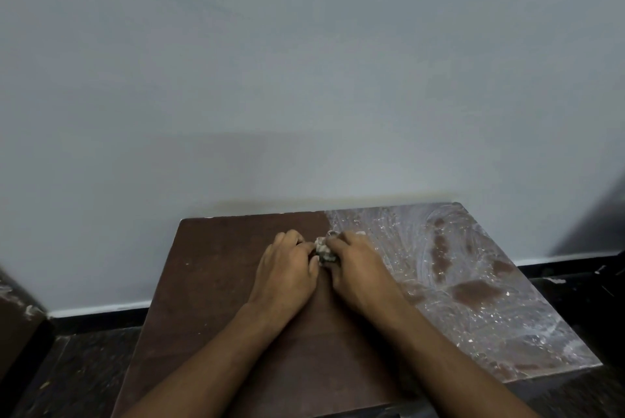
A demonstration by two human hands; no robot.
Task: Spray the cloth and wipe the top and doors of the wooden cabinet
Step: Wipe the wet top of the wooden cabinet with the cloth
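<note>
From my feed, the biggest thing in view is the plain pale wall [304,62], filling the whole upper part. Below it sits the wooden cabinet [209,282], pushed up against that wall, and I'm only seeing its top. The left part of the top is bare dark brown; the right part is covered in a whitish dusty film [473,265] with swirly smears and a few dark patches showing through. Dark floor [77,373] either side, and the corner of another brown piece of furniture [17,319] at far left. Both forearms reach in from the bottom. The left hand [287,269] and right hand [355,269] are side by side mid-top, fingers curled onto the cloth [324,251], a small grubby wad bunched between them, right at the film's edge.
</note>
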